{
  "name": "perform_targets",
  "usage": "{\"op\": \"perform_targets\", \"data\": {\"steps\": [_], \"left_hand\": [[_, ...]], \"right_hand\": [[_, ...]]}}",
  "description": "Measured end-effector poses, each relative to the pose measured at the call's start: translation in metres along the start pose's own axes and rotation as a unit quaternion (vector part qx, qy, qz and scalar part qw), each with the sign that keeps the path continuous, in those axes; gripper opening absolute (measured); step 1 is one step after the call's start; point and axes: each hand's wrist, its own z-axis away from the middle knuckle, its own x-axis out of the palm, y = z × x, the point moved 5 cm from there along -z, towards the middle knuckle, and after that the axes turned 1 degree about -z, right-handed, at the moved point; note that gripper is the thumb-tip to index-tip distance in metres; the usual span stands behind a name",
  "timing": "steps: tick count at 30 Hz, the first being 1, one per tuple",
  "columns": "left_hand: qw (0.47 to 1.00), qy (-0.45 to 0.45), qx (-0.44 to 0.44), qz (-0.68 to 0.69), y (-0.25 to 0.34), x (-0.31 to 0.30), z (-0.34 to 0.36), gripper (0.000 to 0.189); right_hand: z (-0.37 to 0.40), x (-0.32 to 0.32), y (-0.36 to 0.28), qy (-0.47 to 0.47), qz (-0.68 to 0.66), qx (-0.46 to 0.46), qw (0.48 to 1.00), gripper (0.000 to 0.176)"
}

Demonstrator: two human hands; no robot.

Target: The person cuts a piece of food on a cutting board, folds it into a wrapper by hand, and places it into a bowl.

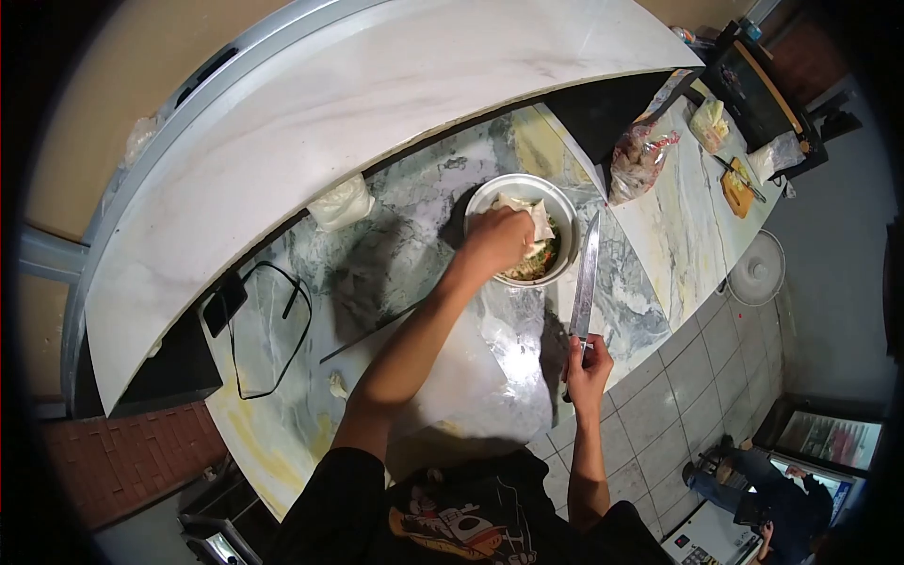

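A white round pot (567,209) stands on the marble counter, with chopped food (529,268) and pale pieces (540,222) in it. Over its opening, my left hand (504,240) is closed with its fingers bent down among the pale pieces; what its fingertips grip is hidden. My right hand (588,369) wraps round the handle of a long knife (586,282), whose blade points away from me beside the pot. A translucent sheet (471,367) lies on the counter in front of me.
A plastic bag (341,204) sits left of the pot, and a strap (306,334) lies farther left. At the right are a meat bag (640,162), a yellow board (736,188) and a white lid (756,268). Another person (777,490) is at the lower right.
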Motion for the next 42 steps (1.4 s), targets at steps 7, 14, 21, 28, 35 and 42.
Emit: {"op": "perform_targets", "data": {"steps": [7,14,21,28,35,42], "left_hand": [[0.979,0.022,-0.007,0.203,-0.022,-0.025,0.007,0.020],[0.851,0.009,-0.063,0.522,-0.036,-0.012,0.026,0.021],[0.749,0.038,-0.063,0.658,-0.039,-0.010,0.051,0.024],[0.713,0.051,-0.018,0.699,-0.037,-0.016,0.103,0.031],[0.709,0.159,-0.085,0.681,-0.040,0.002,0.155,0.033],[0.704,0.196,-0.126,0.671,-0.058,0.018,0.214,0.037]], "right_hand": [[0.004,0.005,-0.005,-0.024,-0.032,0.030,0.999,0.019],[0.005,0.015,0.001,-0.030,0.059,-0.062,0.996,0.019],[0.016,0.033,0.004,-0.057,0.028,-0.092,0.994,0.017],[0.024,0.056,-0.030,-0.109,-0.069,-0.063,0.990,0.017],[0.026,0.069,-0.026,-0.118,0.040,-0.077,0.989,0.022],[0.071,0.107,-0.026,-0.178,0.212,-0.250,0.928,0.017]]}}
